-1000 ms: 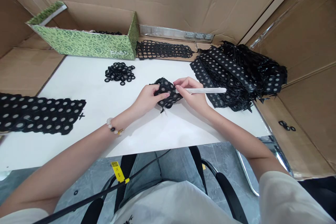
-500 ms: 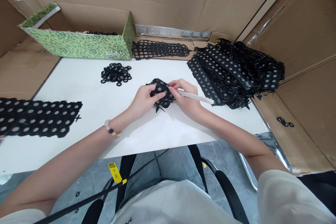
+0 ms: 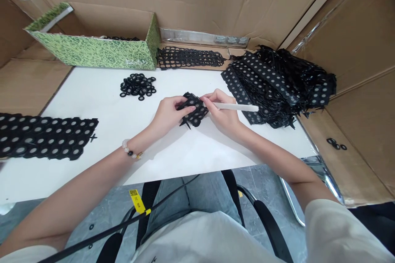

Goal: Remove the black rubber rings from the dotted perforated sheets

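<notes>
Between my two hands is a small black rubber sheet [image 3: 197,111] with rows of round ring shapes, lifted just over the white table. My left hand [image 3: 171,111] pinches its left side, thumb on top. In my right hand [image 3: 224,111] is a slim white pen-like tool [image 3: 237,107], gripped like a pencil; its tip meets the sheet's right edge, hidden by my fingers. A pile of loose black rubber rings [image 3: 138,85] lies beyond my left hand. To the right is a heap of uncut black dotted rubber sheets [image 3: 277,86].
A green patterned box [image 3: 101,51] stands at the back left, dark pieces inside. Beside it lies a black sheet full of holes [image 3: 189,57]. Another dotted sheet [image 3: 46,135] covers the table's left end. Several rings [image 3: 336,144] sit on cardboard at right. Cardboard walls surround the white table [image 3: 173,152].
The white tool in my right hand has swung to a flatter angle, its rear end shifting up and right. The small sheet has tilted slightly in my left hand.
</notes>
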The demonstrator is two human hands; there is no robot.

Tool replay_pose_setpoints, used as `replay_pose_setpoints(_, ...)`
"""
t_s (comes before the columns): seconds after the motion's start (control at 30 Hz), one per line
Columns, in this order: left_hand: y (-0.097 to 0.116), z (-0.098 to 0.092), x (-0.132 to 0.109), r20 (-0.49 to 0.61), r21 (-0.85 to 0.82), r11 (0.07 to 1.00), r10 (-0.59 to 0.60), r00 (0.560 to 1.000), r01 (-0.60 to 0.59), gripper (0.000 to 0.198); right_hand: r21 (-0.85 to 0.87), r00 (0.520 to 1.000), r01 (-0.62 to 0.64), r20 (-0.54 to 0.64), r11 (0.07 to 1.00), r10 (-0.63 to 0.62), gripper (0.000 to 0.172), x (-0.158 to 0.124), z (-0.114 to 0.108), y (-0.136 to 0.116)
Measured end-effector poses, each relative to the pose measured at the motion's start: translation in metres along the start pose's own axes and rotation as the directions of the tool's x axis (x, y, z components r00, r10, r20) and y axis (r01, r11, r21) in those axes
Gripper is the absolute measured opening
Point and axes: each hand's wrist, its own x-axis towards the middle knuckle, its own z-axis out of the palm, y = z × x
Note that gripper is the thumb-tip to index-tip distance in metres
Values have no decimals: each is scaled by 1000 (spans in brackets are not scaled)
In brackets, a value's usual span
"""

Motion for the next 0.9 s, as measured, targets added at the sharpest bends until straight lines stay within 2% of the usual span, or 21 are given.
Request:
replay_pose_setpoints(0.1,1,-3,3,-24,-82,997,-6,1000,5,28,76,999,-26,-24,997,28,38,3,-3,-2)
replay_pose_setpoints(0.17,3,-2,2,-21,-77,997,2,1000,-4,26,137,999,-28,-35,990,33,39,4,-4,-4)
replay_pose_setpoints(0.4,13,2,-9,10,116,982,146,989,-146,28,280,1000,-1,2,960,1,33,2,-2,-8)
replay_pose_setpoints(0.6,14,4,-12,46,205,960,185,982,-191,26,263,998,-56,34,963,48,38,0,-2,-11)
replay_pose_setpoints(0.9,16,5,-13,8,128,976,179,984,-178,29,223,998,-58,11,973,57,41,-1,-2,-14)
